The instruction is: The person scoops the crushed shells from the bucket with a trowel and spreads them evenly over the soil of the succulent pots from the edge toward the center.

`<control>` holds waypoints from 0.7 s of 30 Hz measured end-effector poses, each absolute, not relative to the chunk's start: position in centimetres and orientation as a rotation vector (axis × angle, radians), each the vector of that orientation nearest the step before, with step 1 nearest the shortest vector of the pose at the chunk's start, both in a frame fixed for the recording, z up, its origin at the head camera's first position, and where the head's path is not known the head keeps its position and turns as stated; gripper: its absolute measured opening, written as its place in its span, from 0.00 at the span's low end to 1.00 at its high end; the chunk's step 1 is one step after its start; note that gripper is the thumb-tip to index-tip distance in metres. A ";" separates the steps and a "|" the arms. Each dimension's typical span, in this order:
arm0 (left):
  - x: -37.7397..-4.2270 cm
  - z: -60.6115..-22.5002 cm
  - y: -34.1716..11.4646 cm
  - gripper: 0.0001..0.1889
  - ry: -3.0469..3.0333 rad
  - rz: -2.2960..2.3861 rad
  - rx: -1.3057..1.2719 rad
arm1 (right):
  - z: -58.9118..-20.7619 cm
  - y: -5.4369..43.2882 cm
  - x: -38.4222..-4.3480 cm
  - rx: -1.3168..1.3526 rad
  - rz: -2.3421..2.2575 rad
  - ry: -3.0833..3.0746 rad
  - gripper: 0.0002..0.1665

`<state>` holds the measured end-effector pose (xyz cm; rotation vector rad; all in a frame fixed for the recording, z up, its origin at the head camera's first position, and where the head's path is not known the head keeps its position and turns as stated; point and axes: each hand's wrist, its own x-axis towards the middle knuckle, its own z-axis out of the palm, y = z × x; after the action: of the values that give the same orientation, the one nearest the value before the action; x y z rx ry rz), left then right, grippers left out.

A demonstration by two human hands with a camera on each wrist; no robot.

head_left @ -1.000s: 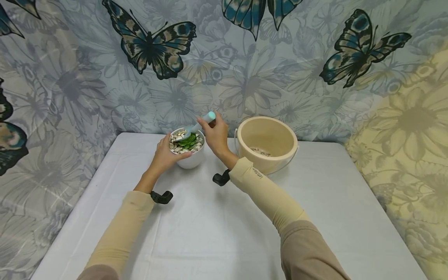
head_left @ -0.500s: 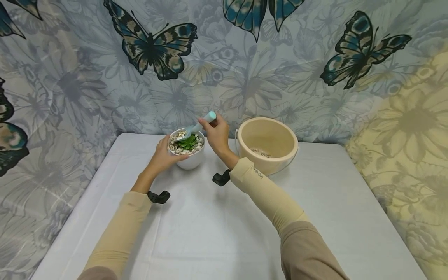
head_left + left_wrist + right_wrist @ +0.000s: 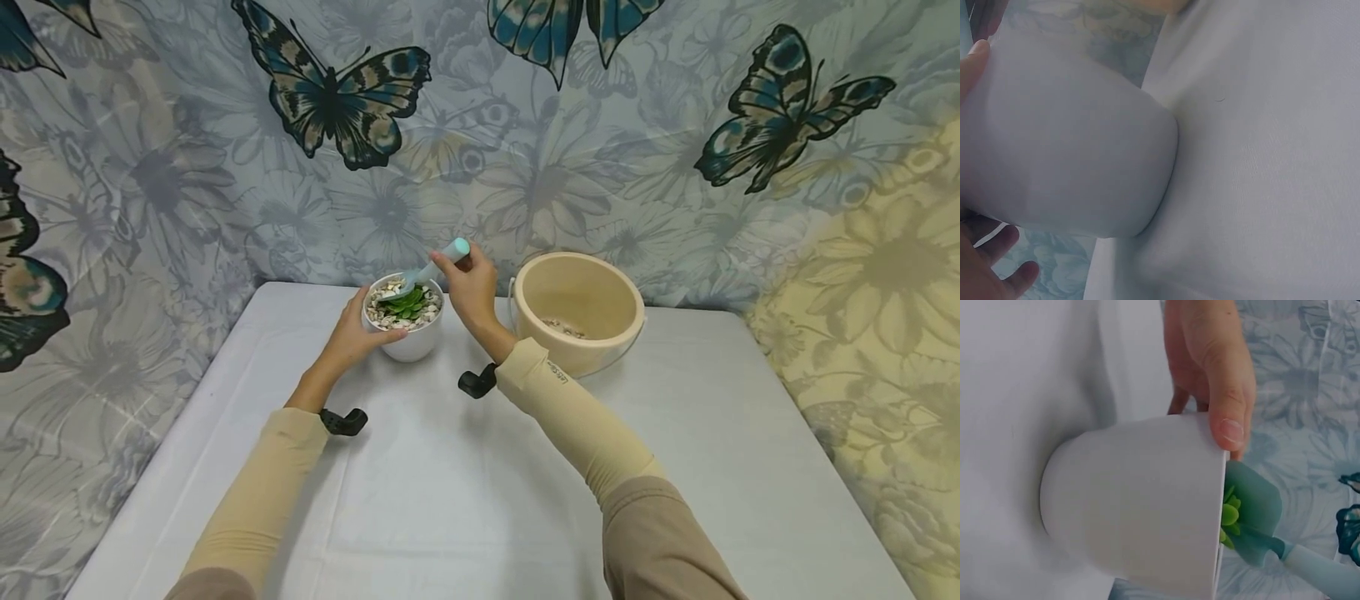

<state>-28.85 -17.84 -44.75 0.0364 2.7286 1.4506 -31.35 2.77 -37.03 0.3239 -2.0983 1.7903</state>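
Note:
A white flowerpot (image 3: pixel 408 346) stands on the cloth-covered table, filled with pale stones (image 3: pixel 429 315) around a green succulent (image 3: pixel 407 307). My left hand (image 3: pixel 351 332) holds the pot from its left side. In the right wrist view that hand's thumb (image 3: pixel 1232 431) lies over the rim. Between thumb and fingers, my right hand (image 3: pixel 474 292) pinches the handle of a light blue trowel (image 3: pixel 454 249). The trowel slants down into the pot, its blade (image 3: pixel 1257 500) beside the green leaves (image 3: pixel 1230 515). The left wrist view shows mostly the pot's smooth side (image 3: pixel 1072 144).
A cream bucket (image 3: pixel 577 357) with a thin handle stands right of the pot, close to my right forearm; some stones (image 3: pixel 562 328) lie at its bottom. The white tablecloth (image 3: pixel 450 500) reaches back to a butterfly-printed backdrop (image 3: pixel 525 192).
Both hands keep their holds on the pot and the trowel. The succulent's leaves look brighter, and the head view has shifted slightly.

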 end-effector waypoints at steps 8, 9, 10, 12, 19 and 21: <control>-28.9 -44.9 -17.8 0.63 2.738 1.474 0.051 | -36.8 3.1 -31.7 0.279 1.891 -2.080 0.15; -28.9 -44.9 -17.8 0.63 2.738 1.478 0.049 | -36.7 3.1 -31.7 0.267 1.925 -2.074 0.15; -29.0 -44.9 -17.8 0.63 2.738 1.476 0.048 | -36.6 3.1 -31.8 0.251 1.963 -2.063 0.15; -29.0 -45.0 -17.9 0.63 2.737 1.474 0.048 | -36.5 3.0 -31.8 0.207 2.048 -2.043 0.15; -28.9 -45.1 -17.8 0.63 2.735 1.473 0.049 | -36.3 2.8 -32.1 0.085 2.319 -1.936 0.20; -28.9 -45.1 -17.8 0.63 2.748 1.477 0.051 | -36.3 2.7 -32.2 0.064 2.366 -1.899 0.21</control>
<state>-28.86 -17.79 -45.15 0.0511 2.7476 1.4772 -32.21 2.73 -36.34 0.0635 -1.8991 2.3664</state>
